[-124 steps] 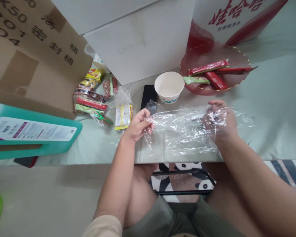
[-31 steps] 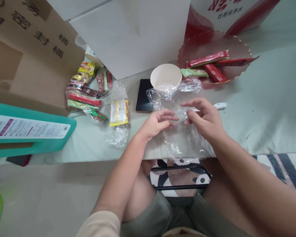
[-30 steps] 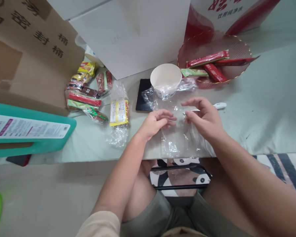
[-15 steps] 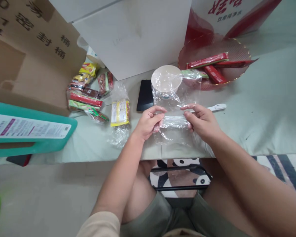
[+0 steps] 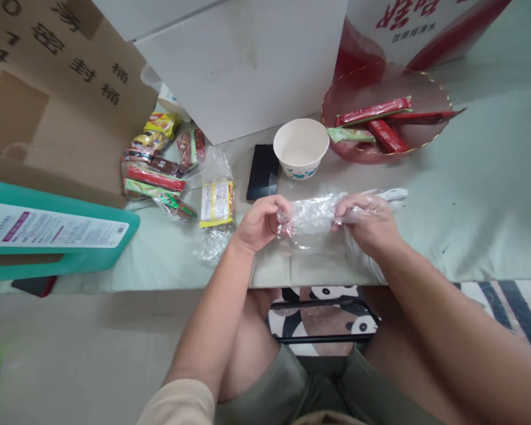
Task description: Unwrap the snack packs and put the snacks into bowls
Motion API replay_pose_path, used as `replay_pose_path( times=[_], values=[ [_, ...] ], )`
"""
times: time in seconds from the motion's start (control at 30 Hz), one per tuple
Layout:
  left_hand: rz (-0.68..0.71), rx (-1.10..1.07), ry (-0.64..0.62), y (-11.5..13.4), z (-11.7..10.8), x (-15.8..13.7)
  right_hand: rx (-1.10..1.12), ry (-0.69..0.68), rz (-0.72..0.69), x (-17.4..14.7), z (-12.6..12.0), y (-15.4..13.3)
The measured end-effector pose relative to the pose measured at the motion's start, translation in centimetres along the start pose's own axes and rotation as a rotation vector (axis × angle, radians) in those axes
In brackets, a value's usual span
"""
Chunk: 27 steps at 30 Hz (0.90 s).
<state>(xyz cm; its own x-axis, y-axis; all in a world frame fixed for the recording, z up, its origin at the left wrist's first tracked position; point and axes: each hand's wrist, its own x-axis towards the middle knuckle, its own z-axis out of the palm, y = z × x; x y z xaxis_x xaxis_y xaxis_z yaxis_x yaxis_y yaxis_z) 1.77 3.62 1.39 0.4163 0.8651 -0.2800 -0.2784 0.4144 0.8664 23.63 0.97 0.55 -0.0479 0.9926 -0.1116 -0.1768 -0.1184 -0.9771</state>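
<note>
Between my two hands, over the table's front part, stretches a clear plastic bag (image 5: pixel 315 213), crumpled and shiny. My left hand (image 5: pixel 262 221) is closed on its left end, the fingers curled inward. My right hand (image 5: pixel 367 218) grips the other end, and some of the film lies over its fingers. Just beyond the bag stands a white paper bowl (image 5: pixel 301 147) with a blue-green print, upright. A dark phone (image 5: pixel 262 172) lies flat to the left of the bowl. Partly hidden behind my right hand is a white plastic stick-like piece (image 5: pixel 393 194).
A pink basket (image 5: pixel 380 158) with red and green snack packets stands at the back right. Wrapped snacks (image 5: pixel 154 180) and a yellow packet (image 5: pixel 216 203) in clear film lie to the left. Boxes (image 5: pixel 248 71) line the back; a teal panel (image 5: pixel 130 227) stands at left.
The bag's upper part has come down from in front of the bowl and is now folded toward me, some of it over my right hand. Both hands keep hold of it.
</note>
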Motion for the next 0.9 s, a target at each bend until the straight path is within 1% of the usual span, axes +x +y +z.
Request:
replay_pose_path(
  times=[0.07, 0.13, 0.23, 0.3, 0.37, 0.43, 0.5, 0.57, 0.63, 0.67, 0.7, 0.8, 0.83, 0.9],
  values=[
    [0.015, 0.063, 0.076, -0.1, 0.1, 0.2, 0.010, 0.006, 0.044, 0.1, -0.2, 0.0],
    [0.000, 0.142, 0.156, -0.1, 0.1, 0.4, 0.035, -0.010, 0.108, 0.2, -0.3, 0.0],
    [-0.024, 0.196, 0.212, 0.0, 0.2, 0.4, 0.010, -0.038, 0.119, 0.3, -0.5, -0.1],
    [-0.016, 0.211, 0.203, -0.1, 0.2, 0.3, -0.119, -0.006, 0.116, 0.3, -0.5, -0.1],
    [0.001, 0.249, 0.190, -0.3, 0.1, 0.2, -0.256, 0.054, 0.126, 0.3, -0.3, 0.1],
    [0.015, 0.297, 0.187, -0.5, 0.1, 0.2, -0.246, 0.117, 0.117, 0.3, -0.1, 0.3],
    [0.035, 0.322, 0.187, -0.7, 0.1, 0.2, -0.127, 0.153, 0.122, 0.4, 0.1, 0.4],
    [0.070, 0.307, 0.188, -0.8, 0.2, 0.2, -0.066, 0.113, 0.165, 0.4, 0.2, 0.4],
    [0.109, 0.254, 0.194, -0.8, 0.3, 0.2, -0.105, 0.049, 0.184, 0.4, 0.3, 0.3],
    [0.111, 0.221, 0.192, -0.8, 0.4, 0.2, -0.129, 0.030, 0.166, 0.4, 0.2, 0.2],
    [0.091, 0.191, 0.180, -0.8, 0.5, 0.1, -0.149, 0.020, 0.137, 0.3, 0.2, 0.2],
    [-0.053, 0.168, 0.090, -0.9, 0.8, -0.1, -0.159, 0.017, 0.051, 0.2, 0.3, 0.1],
    [-0.086, 0.168, 0.070, -0.9, 0.9, -0.1, -0.151, 0.008, 0.050, 0.1, 0.3, 0.1],
    [-0.082, 0.132, 0.084, -0.8, 1.1, -0.1, -0.140, -0.018, 0.089, 0.0, 0.4, 0.0]
  ],
)
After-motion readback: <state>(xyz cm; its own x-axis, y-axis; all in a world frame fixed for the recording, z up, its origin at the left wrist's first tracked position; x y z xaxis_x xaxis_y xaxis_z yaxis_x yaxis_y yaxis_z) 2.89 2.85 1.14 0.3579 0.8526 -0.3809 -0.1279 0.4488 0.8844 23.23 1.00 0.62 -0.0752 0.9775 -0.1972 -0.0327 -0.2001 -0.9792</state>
